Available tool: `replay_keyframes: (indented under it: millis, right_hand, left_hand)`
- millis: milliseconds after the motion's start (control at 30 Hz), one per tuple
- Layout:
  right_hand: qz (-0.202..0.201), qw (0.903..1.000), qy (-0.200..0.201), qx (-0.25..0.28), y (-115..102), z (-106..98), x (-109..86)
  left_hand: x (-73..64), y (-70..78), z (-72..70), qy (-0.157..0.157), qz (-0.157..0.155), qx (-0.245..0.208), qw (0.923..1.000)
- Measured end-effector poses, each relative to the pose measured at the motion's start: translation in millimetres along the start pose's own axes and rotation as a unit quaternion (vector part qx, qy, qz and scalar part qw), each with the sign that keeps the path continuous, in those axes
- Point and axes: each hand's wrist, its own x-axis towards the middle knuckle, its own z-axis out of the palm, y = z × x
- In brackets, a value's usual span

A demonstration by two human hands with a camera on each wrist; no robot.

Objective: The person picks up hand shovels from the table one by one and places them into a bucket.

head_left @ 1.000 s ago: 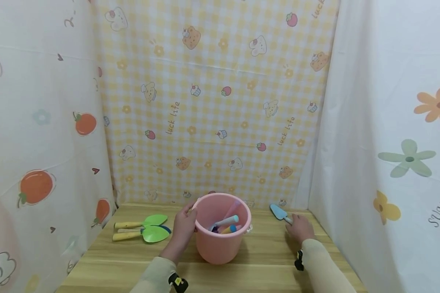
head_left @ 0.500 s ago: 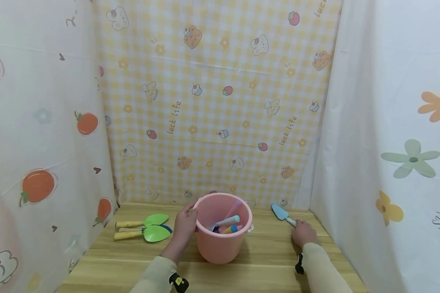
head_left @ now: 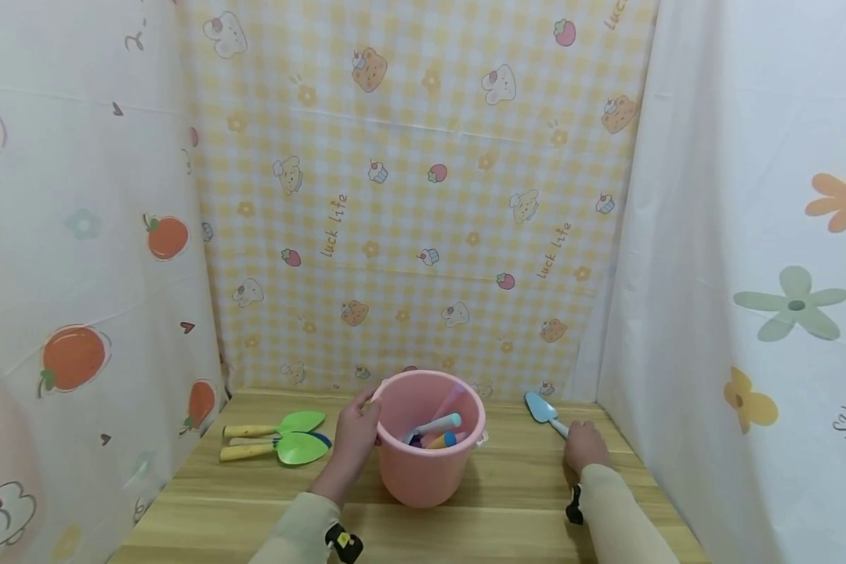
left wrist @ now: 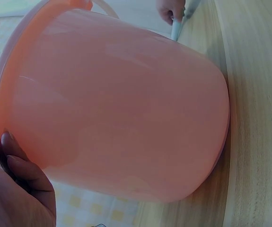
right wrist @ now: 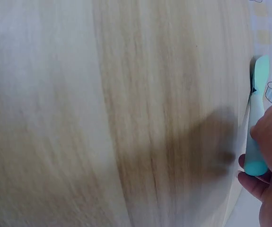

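A pink bucket (head_left: pixel 423 478) stands on the wooden table. My left hand (head_left: pixel 356 439) grips its rim at the left side; in the left wrist view the fingers (left wrist: pixel 29 172) curl under the rim. Inside the bucket lie several tools, among them one with a light blue handle (head_left: pixel 440 425) and one with a yellow handle tipped blue (head_left: pixel 442 441). Over on the right, a small light blue trowel (head_left: pixel 540 407) lies with its blade toward the back curtain. My right hand (head_left: pixel 587 448) pinches its pale handle (right wrist: pixel 255 137) near the end.
To the left of the bucket lie green-bladed trowels (head_left: pixel 301 449) with yellow wooden handles, a dark blue edge showing beneath. A checked curtain (head_left: pixel 395 235) closes off the back of the table (head_left: pixel 366 533). White printed curtains (head_left: pixel 677 235) hang at both sides.
My right hand has shifted slightly back along the trowel's handle, so more of the handle shows. The trowel has hardly moved. My left hand keeps its grip on the bucket.
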Motion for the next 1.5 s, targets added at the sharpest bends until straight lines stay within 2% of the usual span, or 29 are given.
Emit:
replay_keyframes:
  millis: [333, 533, 767, 1033, 1300, 1500]
  right_hand:
    - [0.034, 0.9983, -0.024, 0.04, -6.3, -2.7, -1.1]
    - [0.051, 0.9948, -0.046, 0.075, -2.9, -1.4, 1.2]
    - [0.055, 0.9924, -0.04, 0.103, -1.6, 1.7, 5.0]
    - [0.074, 0.9765, -0.023, 0.201, -9.6, 3.0, 5.1]
    - [0.07, 0.9711, -0.005, 0.228, -18.7, 2.5, 8.2]
    - [0.071, 0.9631, -0.024, 0.258, -23.0, 0.0, 8.5]
  left_hand:
    - [-0.7, 0.1, 0.2, -0.002, 0.001, 0.006, 1.0]
    - [-0.8, 1.7, 0.7, 0.0, 0.007, 0.004, 1.0]
    - [-0.9, 1.1, 0.3, 0.001, -0.002, 0.006, 1.0]
    - [-0.9, -0.8, 0.0, -0.005, -0.001, 0.006, 1.0]
    - [-1.3, 0.6, -0.5, -0.001, 0.001, 0.01, 0.9999]
    - [-1.7, 0.3, -0.6, -0.002, 0.002, 0.011, 0.9999]
